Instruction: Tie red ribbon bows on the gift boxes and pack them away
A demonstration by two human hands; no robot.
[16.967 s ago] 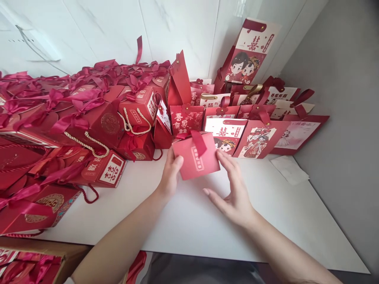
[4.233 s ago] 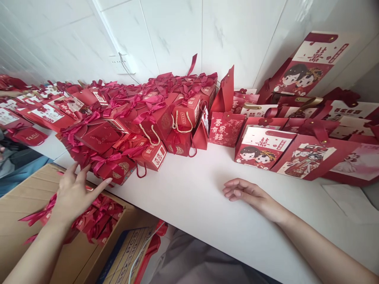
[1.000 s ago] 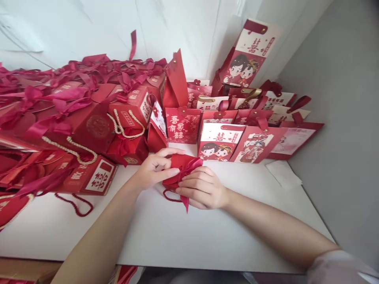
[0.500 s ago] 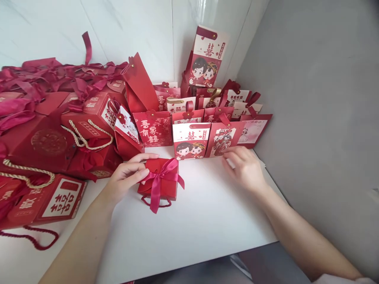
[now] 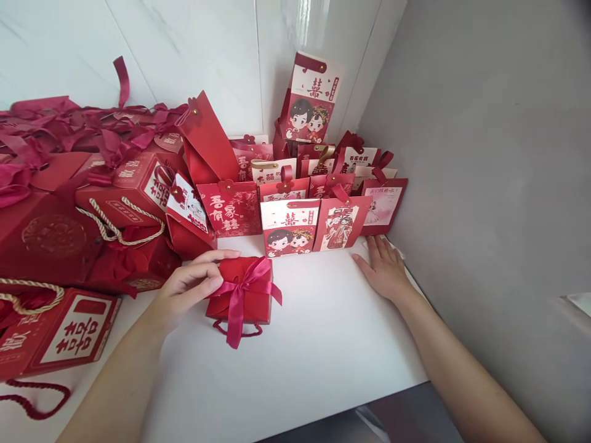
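A small red gift box [image 5: 258, 304] with a pink ribbon bow [image 5: 244, 287] sits on the white table [image 5: 314, 351], its dark red cord handle [image 5: 252, 333] lying at the near side. My left hand [image 5: 191, 286] grips the box at its left side, thumb on the ribbon and fingers along the back. Over to the right, my right hand [image 5: 385, 271] lies flat with fingers spread beside the grey wall. Something thin and pale, perhaps paper, shows at its fingertips; what it is I cannot tell.
Several red and white candy boxes [image 5: 290, 231] stand in rows behind the gift box. A large pile of red boxes with ribbons and rope handles [image 5: 50, 237] fills the left. Tiled wall [image 5: 194, 55] closes off the back, the grey wall [image 5: 484, 172] the right.
My right hand has gone from half-curled before the candy boxes to spread flat on the table near the grey wall. My left hand keeps its grip on the box. The view has shifted slightly.
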